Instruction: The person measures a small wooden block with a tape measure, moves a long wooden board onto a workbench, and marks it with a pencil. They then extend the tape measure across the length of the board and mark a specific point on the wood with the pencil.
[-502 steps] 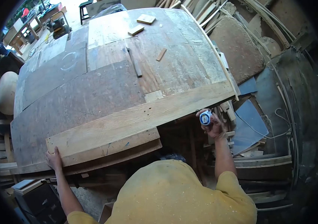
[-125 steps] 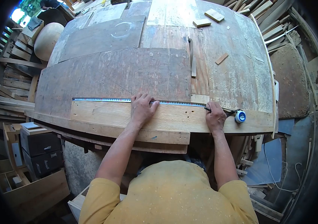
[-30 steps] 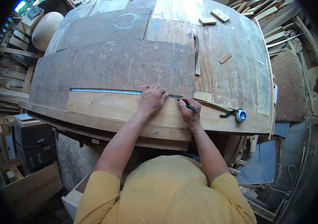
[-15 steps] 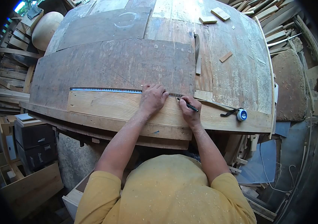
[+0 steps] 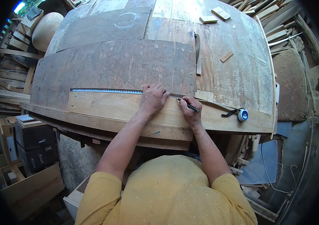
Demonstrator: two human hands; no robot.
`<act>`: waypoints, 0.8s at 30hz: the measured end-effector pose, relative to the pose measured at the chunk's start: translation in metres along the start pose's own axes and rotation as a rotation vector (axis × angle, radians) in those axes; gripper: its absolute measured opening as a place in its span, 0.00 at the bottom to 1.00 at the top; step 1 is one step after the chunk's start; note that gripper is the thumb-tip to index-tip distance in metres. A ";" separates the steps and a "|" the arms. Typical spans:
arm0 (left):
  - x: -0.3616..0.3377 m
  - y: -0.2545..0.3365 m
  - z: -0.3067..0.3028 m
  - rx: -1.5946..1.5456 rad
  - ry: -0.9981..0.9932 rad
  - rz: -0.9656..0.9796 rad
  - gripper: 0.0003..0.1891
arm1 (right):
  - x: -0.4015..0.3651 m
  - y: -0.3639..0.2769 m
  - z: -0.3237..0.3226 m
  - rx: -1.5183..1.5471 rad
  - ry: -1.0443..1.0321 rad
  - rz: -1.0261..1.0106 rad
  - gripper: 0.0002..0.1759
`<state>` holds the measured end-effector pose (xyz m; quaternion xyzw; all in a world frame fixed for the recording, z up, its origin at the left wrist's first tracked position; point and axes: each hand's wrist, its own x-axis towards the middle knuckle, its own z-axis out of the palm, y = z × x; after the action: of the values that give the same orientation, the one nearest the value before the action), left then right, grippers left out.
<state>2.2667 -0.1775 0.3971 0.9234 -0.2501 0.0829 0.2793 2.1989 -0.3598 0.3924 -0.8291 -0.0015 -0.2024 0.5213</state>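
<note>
On the plank, your flat left hand is pressing the left-to-right tape; your right hand, just right, is pinching a pencil.

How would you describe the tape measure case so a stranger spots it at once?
On the big wooden workbench, follow the pale plank along the near edge to its right end. There sits the tape measure case, small, round, blue and white among brown wood.

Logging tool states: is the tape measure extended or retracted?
Extended: its blade lies along the plank, under the left hand, case at right.
</note>
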 end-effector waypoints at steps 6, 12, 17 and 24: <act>0.000 -0.001 0.000 0.007 -0.013 -0.008 0.06 | 0.000 0.000 0.000 -0.002 0.005 -0.016 0.03; 0.000 0.001 -0.002 -0.004 -0.009 -0.007 0.07 | -0.001 0.000 0.001 -0.001 0.009 -0.001 0.03; 0.000 0.001 -0.002 -0.019 0.000 -0.005 0.08 | 0.000 0.002 0.001 -0.005 0.005 -0.023 0.03; 0.001 0.003 -0.003 -0.026 -0.003 -0.012 0.08 | -0.001 0.001 0.002 -0.011 0.010 -0.004 0.03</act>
<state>2.2657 -0.1778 0.4014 0.9213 -0.2461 0.0766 0.2912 2.1990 -0.3587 0.3906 -0.8309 0.0007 -0.2075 0.5163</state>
